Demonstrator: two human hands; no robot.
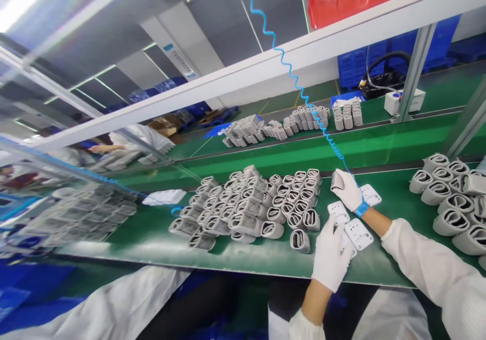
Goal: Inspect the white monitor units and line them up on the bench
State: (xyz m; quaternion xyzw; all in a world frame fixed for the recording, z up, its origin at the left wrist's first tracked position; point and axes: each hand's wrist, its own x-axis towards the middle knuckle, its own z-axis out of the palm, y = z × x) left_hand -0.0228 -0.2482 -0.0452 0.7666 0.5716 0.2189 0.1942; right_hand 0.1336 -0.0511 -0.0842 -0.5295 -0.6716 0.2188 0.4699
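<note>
My left hand (331,256), in a white glove, pinches a small white panel (337,212) at its lower edge. Beneath and beside those fingers lie more white panels (359,234) with small dark markings. My right hand (348,190), gloved and with a blue wrist strap (362,209), is closed on a rolled grey cuff (337,181) above the green bench (243,259). Another white panel (370,195) rests just right of that hand. Left of both hands stand several rolled grey cuffs (299,240) in a dense group.
More grey rolls (451,221) stand at the right, and others (91,211) are stacked at the left. Behind a low green divider (266,155) are further rows of rolls (245,129). A coiled blue cord (290,71) hangs down to the right wrist. A person's sleeve (140,137) shows at the back left.
</note>
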